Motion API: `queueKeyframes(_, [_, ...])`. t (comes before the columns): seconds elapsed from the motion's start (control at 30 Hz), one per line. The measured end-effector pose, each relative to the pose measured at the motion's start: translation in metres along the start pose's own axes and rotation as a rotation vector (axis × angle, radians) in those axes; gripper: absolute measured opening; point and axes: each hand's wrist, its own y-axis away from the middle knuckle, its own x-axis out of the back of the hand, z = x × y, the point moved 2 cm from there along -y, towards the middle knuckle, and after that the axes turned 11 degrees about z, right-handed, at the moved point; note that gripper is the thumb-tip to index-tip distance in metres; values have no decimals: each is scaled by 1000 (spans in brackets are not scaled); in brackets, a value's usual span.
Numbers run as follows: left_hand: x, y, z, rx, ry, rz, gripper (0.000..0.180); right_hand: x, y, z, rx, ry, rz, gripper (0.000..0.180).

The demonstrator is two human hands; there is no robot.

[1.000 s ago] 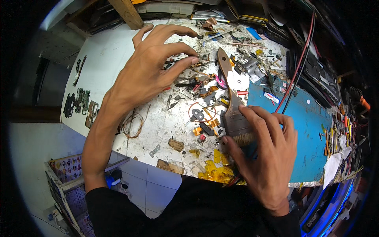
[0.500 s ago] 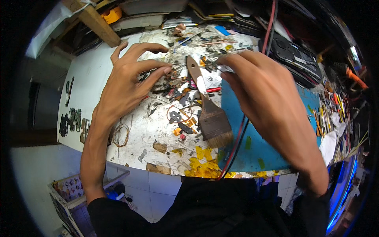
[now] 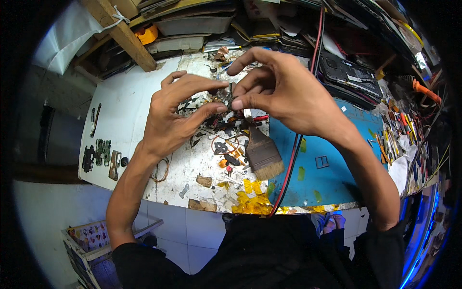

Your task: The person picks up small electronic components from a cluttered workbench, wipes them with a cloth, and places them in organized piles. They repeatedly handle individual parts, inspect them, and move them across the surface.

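Observation:
My two hands meet over the cluttered middle of the worktable, around a small dark part (image 3: 229,92) with greyish bits, too small to name. The right hand (image 3: 293,91) pinches it between thumb and fingertips. Thumb and forefinger of my left hand (image 3: 175,111) curl about its other side, and the part spans the gap between them. Below lies a wide paintbrush (image 3: 262,149), bristles toward me, its handle mostly hidden by the right fingers. Scraps and small electronic parts (image 3: 221,148) surround the brush.
A blue mat (image 3: 332,168) covers the right side, crossed by a red and black cable (image 3: 288,176). Beyond it are stacked laptop parts (image 3: 351,77) and several hand tools (image 3: 406,125). Small boards (image 3: 102,151) lie at the left edge. A wooden post (image 3: 127,41) rises at the far left.
The right hand has moved left and turned, bringing its small part to the left hand. My left hand has shifted slightly right and lower. The brush has stayed on the table.

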Motion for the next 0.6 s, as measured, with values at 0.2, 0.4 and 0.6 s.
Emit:
queueKeyframes(0.2, [-7,4,-2,241,419,0,27,-8,3,10,0,-154,63,30])
queueKeyframes(0.4, [-9,2,-4,277,589,29,22,5,24,-9,17,316,87,40])
queueKeyframes(0.6, [-7,3,-4,385,659,42,22,-15,53,-16,-8,709,-146,53])
